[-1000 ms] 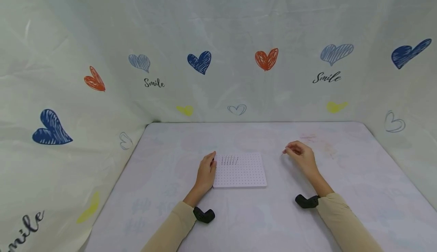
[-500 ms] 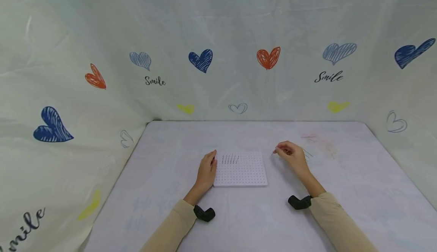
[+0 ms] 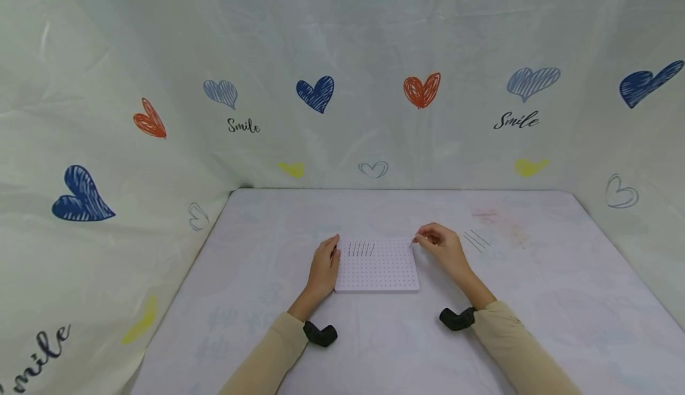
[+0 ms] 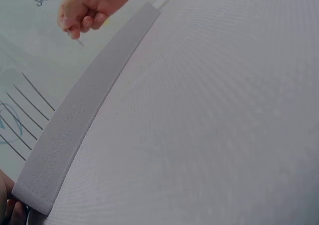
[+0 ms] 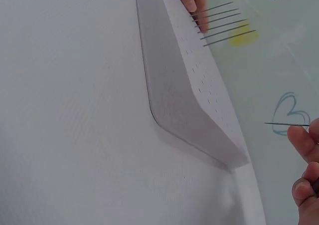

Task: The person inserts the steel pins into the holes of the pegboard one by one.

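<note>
Pinching one thin dark needle (image 5: 280, 123) in right hand (image 3: 440, 247) by far right corner of one white rectangular perforated board (image 3: 380, 273); resting left hand (image 3: 323, 267), fingers extended, along left edge; counting six standing needles (image 3: 357, 249) far left, three loose needles (image 3: 473, 239) right.

The board (image 3: 377, 276) is dotted white, the pins (image 5: 229, 38) grey, the sleeves (image 3: 272, 352) beige

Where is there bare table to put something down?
Bare table lies between the left hand and the table's left edge, and on the near side of the board, between the sleeves. Crowded spots: pins stand in the board's far left part, the right hand pinches another pin near the board's far right corner, and three loose pins lie right of that hand.
</note>
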The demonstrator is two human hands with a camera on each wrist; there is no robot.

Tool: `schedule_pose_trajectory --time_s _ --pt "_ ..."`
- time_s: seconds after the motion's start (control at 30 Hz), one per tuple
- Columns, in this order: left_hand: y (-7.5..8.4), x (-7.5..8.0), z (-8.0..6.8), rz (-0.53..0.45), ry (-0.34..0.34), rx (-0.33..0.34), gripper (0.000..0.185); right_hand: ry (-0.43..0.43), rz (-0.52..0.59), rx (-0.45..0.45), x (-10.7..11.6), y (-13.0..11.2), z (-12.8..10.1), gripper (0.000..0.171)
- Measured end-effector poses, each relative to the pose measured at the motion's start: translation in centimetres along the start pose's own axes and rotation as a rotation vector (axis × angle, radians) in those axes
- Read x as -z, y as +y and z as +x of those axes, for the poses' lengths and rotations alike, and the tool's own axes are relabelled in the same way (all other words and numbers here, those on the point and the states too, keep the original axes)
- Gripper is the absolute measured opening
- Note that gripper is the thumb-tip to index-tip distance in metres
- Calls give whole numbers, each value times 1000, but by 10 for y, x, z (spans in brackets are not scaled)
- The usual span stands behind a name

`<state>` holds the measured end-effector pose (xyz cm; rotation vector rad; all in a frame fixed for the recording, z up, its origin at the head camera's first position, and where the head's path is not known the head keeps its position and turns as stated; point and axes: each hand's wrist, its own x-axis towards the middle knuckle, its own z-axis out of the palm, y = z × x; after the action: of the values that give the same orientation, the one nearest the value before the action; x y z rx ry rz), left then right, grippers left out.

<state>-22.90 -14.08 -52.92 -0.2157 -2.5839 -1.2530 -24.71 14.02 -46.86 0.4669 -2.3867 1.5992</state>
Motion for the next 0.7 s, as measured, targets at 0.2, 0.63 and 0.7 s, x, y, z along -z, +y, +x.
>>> schedule_pose_trajectory --time_s 0.2,0.63,0.7 --pt "-1 -1 1 3 -2 6 41 -5 17 -8 -12 22 5 3" --pt "1 1 0 -2 -3 12 41 -71 45 -12 -28 -18 0 4" --pt "1 1 0 1 -4 16 41 -83 40 -9 -29 -26 -1 5"
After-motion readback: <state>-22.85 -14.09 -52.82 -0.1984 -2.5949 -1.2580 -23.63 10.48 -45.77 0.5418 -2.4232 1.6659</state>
